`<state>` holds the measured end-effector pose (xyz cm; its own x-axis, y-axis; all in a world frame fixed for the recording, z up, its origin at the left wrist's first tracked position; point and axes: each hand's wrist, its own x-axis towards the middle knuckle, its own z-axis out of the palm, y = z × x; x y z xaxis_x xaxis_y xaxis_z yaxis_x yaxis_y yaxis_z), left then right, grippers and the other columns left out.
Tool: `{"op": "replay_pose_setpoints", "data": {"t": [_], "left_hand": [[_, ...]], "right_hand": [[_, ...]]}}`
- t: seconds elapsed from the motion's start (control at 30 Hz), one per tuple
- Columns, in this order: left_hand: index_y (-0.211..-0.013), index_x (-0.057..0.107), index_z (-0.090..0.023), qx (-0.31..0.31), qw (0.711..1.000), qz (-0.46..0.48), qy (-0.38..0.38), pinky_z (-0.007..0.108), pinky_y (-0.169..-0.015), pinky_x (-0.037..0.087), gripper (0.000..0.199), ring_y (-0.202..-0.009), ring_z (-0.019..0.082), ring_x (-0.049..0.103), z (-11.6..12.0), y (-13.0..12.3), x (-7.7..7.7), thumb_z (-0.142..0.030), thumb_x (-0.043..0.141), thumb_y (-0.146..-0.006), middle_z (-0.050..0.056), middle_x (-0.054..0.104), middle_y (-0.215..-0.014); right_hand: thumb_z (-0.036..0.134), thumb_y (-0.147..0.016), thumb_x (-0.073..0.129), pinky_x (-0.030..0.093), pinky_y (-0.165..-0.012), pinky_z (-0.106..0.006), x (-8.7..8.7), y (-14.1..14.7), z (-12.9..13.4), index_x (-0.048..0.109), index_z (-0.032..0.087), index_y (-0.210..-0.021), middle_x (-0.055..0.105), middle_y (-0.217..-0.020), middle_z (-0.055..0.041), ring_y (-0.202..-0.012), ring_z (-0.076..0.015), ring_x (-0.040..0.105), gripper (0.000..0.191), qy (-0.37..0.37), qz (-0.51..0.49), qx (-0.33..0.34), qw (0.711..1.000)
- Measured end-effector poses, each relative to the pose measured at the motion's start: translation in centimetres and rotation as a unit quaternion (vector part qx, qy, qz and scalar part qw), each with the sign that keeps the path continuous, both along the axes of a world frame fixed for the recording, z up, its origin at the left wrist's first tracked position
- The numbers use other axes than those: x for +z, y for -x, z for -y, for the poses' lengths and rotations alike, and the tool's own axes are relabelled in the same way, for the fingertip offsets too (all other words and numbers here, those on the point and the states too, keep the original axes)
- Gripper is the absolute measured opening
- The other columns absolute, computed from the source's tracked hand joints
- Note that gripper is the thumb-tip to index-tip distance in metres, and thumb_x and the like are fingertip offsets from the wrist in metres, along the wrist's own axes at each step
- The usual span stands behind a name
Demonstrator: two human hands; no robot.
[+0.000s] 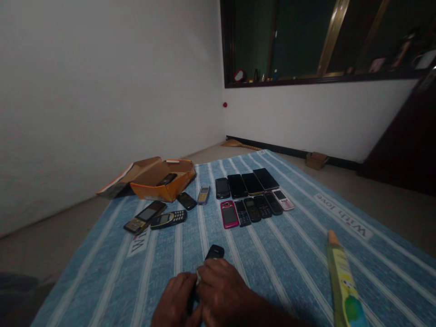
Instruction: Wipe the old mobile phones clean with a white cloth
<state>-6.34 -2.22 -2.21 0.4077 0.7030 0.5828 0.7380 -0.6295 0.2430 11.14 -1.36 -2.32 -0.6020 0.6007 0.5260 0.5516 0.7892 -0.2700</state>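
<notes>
Close to me at the bottom of the view, a black mobile phone [215,251] sticks out beyond my fingers, and the rest of it is covered. My left hand [177,297] is closed around its lower left side. Over the middle of the phone lies my right hand [223,284], its fingers curled and pressed down on it. A small whitish edge [198,273], like tissue or cloth, peeks out under the right fingers. Beyond the hands, a pink phone [229,214] begins a row of keypad phones, with a row of darker phones [237,185] behind it.
On the blue striped tablecloth [286,254], an open orange cardboard box [155,191] at left holds a phone. Several loose phones lie before it, including a navy keypad phone [168,220]. A bottle of yellowish liquid [342,281] lies at right. Walls rise behind the table.
</notes>
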Motion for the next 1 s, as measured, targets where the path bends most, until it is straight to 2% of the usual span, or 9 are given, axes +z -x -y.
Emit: {"op": "replay_pose_setpoints", "data": {"t": [0.2,0.3,0.5,0.63,0.87,1.0], "left_hand": [[-0.104,0.058,-0.024,0.018,0.999,0.000,-0.035,0.025,-0.067,0.058,0.023,-0.075,0.018,0.068,0.0,-0.3,-0.3,-0.036,0.060,-0.085,0.002,0.069,-0.087],[-0.102,0.058,-0.024,0.026,0.999,-0.004,-0.029,0.024,-0.065,0.058,0.020,-0.073,0.017,0.067,0.0,-0.5,-0.2,-0.035,0.060,-0.086,0.001,0.068,-0.085],[-0.100,0.058,-0.024,0.023,0.999,-0.004,-0.023,0.024,-0.062,0.056,0.021,-0.070,0.017,0.065,0.2,-0.9,0.3,-0.042,0.058,-0.088,0.000,0.067,-0.082],[-0.098,0.058,-0.024,0.024,0.999,-0.002,-0.031,0.024,-0.061,0.056,0.023,-0.068,0.016,0.064,0.2,-1.0,0.3,-0.045,0.056,-0.089,0.000,0.066,-0.079],[-0.099,0.059,-0.022,0.018,0.998,0.001,-0.067,0.024,-0.062,0.057,0.027,-0.069,0.017,0.066,0.0,-1.2,0.7,-0.046,0.047,-0.094,0.002,0.068,-0.081],[-0.097,0.059,-0.023,0.014,0.999,0.003,-0.035,0.025,-0.060,0.057,0.025,-0.068,0.017,0.065,0.0,-1.1,0.5,-0.046,0.050,-0.092,0.002,0.067,-0.080]], "right_hand": [[0.015,-0.080,0.053,0.045,-0.083,-0.037,-0.7,0.2,-0.3,0.059,0.014,-0.097,0.060,-0.098,-0.0106,-0.093,-0.0229,0.051,0.018,-0.024,0.008,-0.018,1.000],[0.012,-0.080,0.054,0.045,-0.081,-0.035,-0.6,0.1,-0.5,0.060,0.014,-0.096,0.062,-0.099,-0.0103,-0.093,-0.0222,0.052,0.017,-0.031,0.006,-0.030,0.999],[0.019,-0.081,0.061,0.046,-0.084,-0.036,-0.7,-0.3,-1.3,0.061,0.015,-0.089,0.062,-0.101,-0.0105,-0.096,-0.0237,0.052,0.009,-0.016,-0.003,-0.056,0.998],[0.019,-0.084,0.059,0.045,-0.088,-0.039,-1.3,-0.3,-1.4,0.061,0.015,-0.090,0.062,-0.101,-0.0129,-0.100,-0.0251,0.051,0.008,-0.028,-0.016,-0.076,0.997],[0.014,-0.089,0.045,0.047,-0.085,-0.040,-2.0,0.7,-0.4,0.061,0.012,-0.097,0.062,-0.094,-0.0127,-0.093,-0.0246,0.053,0.018,-0.083,-0.040,-0.040,0.995],[0.014,-0.090,0.046,0.047,-0.082,-0.037,-1.7,0.6,-0.5,0.061,0.012,-0.094,0.061,-0.092,-0.0108,-0.088,-0.0226,0.053,0.016,-0.084,-0.037,-0.023,0.996]]}}
